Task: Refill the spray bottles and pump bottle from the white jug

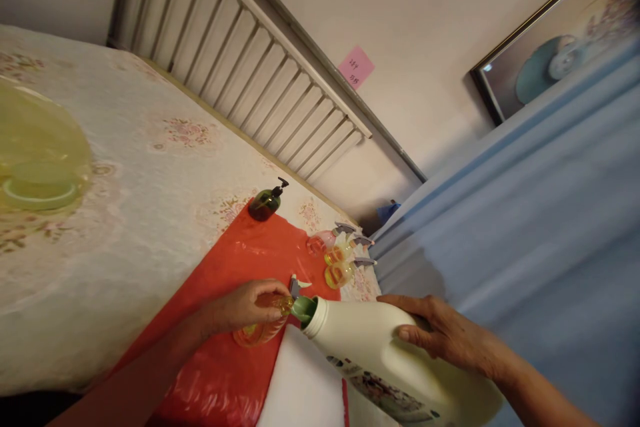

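Note:
My left hand [250,307] grips a small clear bottle [260,328] with yellow-orange liquid, standing on a red plastic sheet [220,373]. My right hand [445,333] holds a big white jug [380,357] tilted over, its green spout [303,309] right at the small bottle's open neck. A grey spray head [295,285] lies just behind the small bottle.
Three small spray bottles [340,257] with grey triggers and a dark green pump bottle [266,203] stand on the red sheet. A yellow-green basin [37,160] sits at the left on the flowered cloth. A radiator [250,67] lines the wall; blue fabric [525,227] fills the right.

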Available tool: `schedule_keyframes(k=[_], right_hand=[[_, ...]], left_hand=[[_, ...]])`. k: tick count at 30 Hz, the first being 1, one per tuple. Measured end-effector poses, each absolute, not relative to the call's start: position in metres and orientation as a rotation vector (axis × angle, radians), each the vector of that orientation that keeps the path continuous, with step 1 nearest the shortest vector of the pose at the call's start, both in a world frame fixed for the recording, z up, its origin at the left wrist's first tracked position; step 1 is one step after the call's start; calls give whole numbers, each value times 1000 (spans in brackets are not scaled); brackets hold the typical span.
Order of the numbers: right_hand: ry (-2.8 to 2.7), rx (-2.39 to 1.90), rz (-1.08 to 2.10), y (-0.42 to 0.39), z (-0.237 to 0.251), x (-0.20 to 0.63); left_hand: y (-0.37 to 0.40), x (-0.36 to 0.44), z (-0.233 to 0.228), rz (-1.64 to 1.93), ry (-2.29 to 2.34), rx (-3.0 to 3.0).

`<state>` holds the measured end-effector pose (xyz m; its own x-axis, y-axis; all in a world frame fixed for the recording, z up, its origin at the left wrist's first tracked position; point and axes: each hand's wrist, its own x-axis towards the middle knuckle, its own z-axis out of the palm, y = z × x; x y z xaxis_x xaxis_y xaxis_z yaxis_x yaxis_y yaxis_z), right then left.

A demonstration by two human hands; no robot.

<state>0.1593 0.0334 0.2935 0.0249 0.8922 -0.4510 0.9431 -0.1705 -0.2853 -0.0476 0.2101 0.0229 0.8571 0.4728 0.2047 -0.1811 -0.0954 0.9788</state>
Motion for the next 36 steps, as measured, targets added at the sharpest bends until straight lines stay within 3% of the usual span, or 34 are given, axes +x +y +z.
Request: schedule_keyframes(k=[36], right_hand=[[1953, 2165, -826, 37, 296, 157]], left_hand=[[210, -48, 26, 545, 242, 1570]])
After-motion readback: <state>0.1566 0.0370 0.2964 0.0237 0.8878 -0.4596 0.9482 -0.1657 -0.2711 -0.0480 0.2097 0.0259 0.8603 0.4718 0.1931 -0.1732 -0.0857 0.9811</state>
